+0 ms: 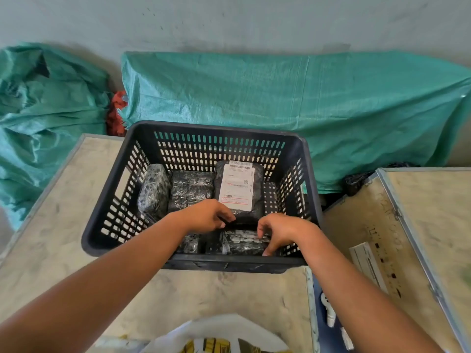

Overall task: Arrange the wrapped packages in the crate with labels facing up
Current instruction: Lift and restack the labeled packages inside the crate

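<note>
Black film-wrapped package with white shipping label (238, 189): lying label up at the crate's one o'clock corner. Slotted black plastic crate (309, 184): on a pale tabletop (51, 240); further wrapped parcels (191, 187) lie at eleven o'clock. Left hand (206, 216): fingers curled, touching the labelled package's near end. Right hand (280, 231): pinching a glossy wrapped bundle (242, 244) at six o'clock. Green woven sacks (305, 98): behind.

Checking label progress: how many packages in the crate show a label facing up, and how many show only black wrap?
Label up: 1, the labelled package at the back right of the crate.
Black wrap only: 4.
Total visible: 5.
</note>
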### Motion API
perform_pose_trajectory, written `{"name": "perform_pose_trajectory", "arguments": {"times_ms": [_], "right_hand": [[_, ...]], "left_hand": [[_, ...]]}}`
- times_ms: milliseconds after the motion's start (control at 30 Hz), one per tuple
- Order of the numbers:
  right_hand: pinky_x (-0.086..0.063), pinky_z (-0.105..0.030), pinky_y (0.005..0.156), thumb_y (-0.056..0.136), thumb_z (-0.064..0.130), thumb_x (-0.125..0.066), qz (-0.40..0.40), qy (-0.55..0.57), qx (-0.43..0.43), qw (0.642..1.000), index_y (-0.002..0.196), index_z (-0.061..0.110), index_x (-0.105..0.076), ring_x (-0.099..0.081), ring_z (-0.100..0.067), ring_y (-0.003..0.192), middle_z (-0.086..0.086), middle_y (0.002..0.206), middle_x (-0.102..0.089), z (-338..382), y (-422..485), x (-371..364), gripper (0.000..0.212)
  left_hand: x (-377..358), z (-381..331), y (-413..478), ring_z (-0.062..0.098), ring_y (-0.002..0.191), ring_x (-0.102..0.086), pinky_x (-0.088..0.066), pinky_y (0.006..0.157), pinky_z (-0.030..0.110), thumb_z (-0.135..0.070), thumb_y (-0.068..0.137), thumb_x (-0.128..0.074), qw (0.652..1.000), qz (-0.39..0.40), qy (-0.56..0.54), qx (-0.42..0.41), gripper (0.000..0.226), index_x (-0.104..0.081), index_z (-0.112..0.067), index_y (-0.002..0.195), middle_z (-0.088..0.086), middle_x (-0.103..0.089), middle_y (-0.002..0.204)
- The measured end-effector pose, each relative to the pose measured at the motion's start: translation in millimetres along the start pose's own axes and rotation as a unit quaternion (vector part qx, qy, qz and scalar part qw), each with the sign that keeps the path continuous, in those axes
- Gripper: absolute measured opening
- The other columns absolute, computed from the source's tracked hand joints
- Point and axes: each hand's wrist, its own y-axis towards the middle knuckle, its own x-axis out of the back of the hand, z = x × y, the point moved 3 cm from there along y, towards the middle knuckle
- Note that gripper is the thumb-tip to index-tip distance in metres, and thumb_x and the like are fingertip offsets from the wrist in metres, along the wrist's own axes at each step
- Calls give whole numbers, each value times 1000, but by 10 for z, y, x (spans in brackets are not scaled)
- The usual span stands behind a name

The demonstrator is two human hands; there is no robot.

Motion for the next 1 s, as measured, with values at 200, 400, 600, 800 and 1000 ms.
{"name": "perform_pose_trajectory", "arguments": {"times_ms": [200, 400, 600, 800, 1000], "right_hand": [[-51, -23, 86, 74, 12, -91, -76, 157, 44, 984, 101, 35, -74, -65, -7, 106, 8, 112, -71, -33, -28, 167, 40], [-48, -32, 102, 71, 23, -93, -137, 157, 25, 978, 111, 38, -77, -60, -7, 113, 12, 122, -69, -33, 5, 266, 46], [-54, -33, 94, 62, 24, -98, -122, 157, 38, 979, 103, 35, -76, -65, -7, 106, 10, 109, -72, -19, -1, 273, 48], [-56, -35, 98, 74, 27, -90, -317, 274, 99, 903, 94, 35, -75, -67, 7, 99, 20, 106, -73, 31, -66, 425, 26], [-49, -48, 105, 57, 49, -92, -312, 403, 163, 845, 107, 39, -76, -61, -15, 123, 10, 128, -68, 77, -114, 494, 54]], "left_hand": [[75, -22, -9, -5, 100, -67, -53, 100, 32, -15, 98, -63, 997, -35, -60, -17, 27, -73, -24, 122, -15, -73, 113], [17, -100, -6, 9, 125, -54, -39, 110, 32, -52, 64, -88, 999, 17, 25, -26, 87, -55, -33, 142, -12, -58, 141], [5, -206, 44, 6, 109, -61, -50, 95, 27, -33, 65, -84, 992, 3, 105, -67, 75, -61, -27, 136, -9, -67, 127], [313, -70, -112, 13, 87, -73, -62, 77, 34, -21, 74, -81, 981, -120, -147, -48, 51, -68, -19, 123, -1, -75, 100], [452, 28, -212, 21, 90, -74, -60, 68, 28, -16, 89, -71, 915, -219, -337, -32, 21, -67, -15, 110, 4, -77, 100]]}}
